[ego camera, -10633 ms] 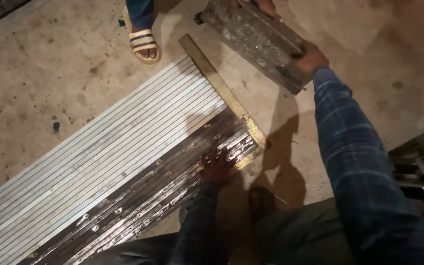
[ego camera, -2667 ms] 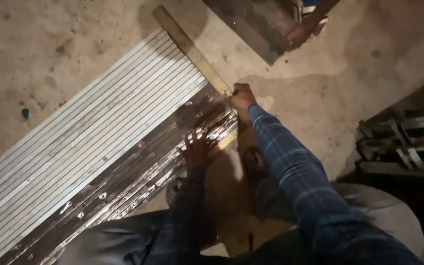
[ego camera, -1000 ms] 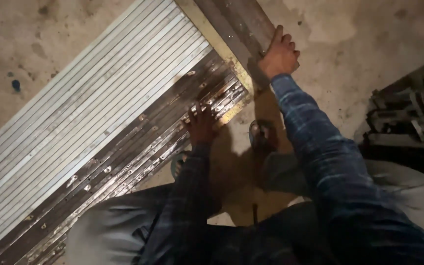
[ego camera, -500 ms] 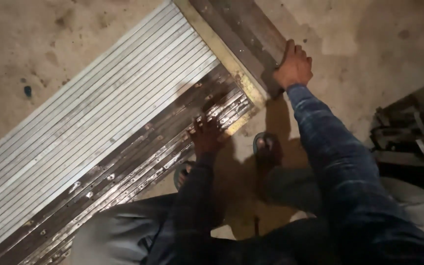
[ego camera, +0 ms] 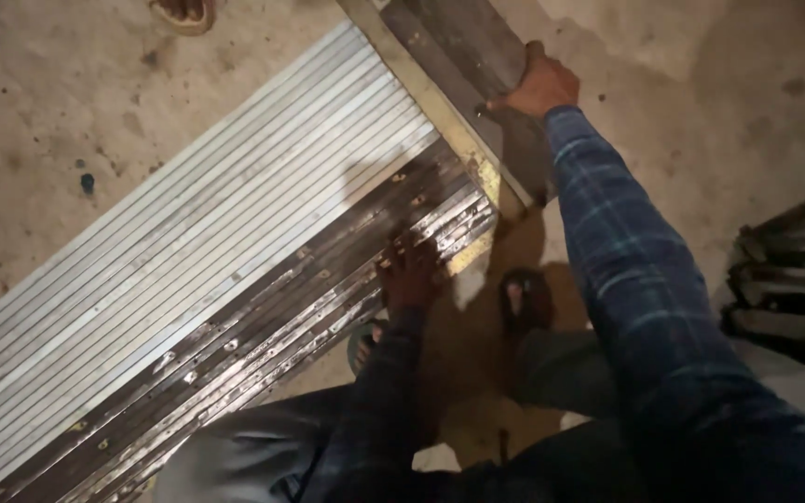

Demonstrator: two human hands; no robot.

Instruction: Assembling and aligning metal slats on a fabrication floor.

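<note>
Hands both busy on metal stock laid out on bare, stained concrete floor [ego camera: 738,112]. Right hand [ego camera: 540,86] is wrapped around the near end of a dark grey bundle of flat metal bars [ego camera: 463,42], fingers over its top edge, thumb side toward the floor; grip is closed on the bundle. That bundle runs up past the top edge of view and lies just beside a long yellowish straight bar [ego camera: 430,102] that sits across the end of the laid rows.

Left hand [ego camera: 410,275] is pressed flat, fingers spread, on the near end of the dark rusty metal strips with rivet spots [ego camera: 263,340]; it is resting on them, not closed around anything. These dark strips lie side by side, diagonal, running toward the lower left corner of view. Touching them on the far side is a wide bed of pale silver ribbed metal strips [ego camera: 188,242], same diagonal.

Both arms in dark blue plaid sleeves [ego camera: 645,279]. Person is crouched, grey trousers, sandalled foot [ego camera: 525,300] on the floor near the strip ends. Another person's sandalled foot [ego camera: 182,11] shows at the top edge, well apart. Stack of dark metal parts [ego camera: 794,279] at the right edge.
</note>
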